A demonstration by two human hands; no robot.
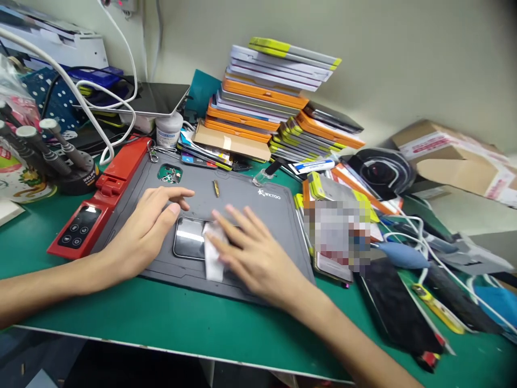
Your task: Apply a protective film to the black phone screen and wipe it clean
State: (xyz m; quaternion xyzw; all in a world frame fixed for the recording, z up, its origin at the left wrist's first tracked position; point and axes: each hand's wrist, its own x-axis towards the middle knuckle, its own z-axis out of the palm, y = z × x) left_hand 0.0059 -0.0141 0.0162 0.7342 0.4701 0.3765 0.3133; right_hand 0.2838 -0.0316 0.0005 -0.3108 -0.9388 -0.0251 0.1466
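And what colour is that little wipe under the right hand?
The wipe is white; it shows best in the head view.

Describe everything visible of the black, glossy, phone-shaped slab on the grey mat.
The black, glossy, phone-shaped slab is a thin rectangle with rounded corners and a glass-like face, reflecting a pale band of light. It lies flat on the grey mat, roughly crosswise. A white, soft-looking wipe covers part of its right side, under the right hand, so that end is hidden. The left hand is near its left end; contact is unclear.
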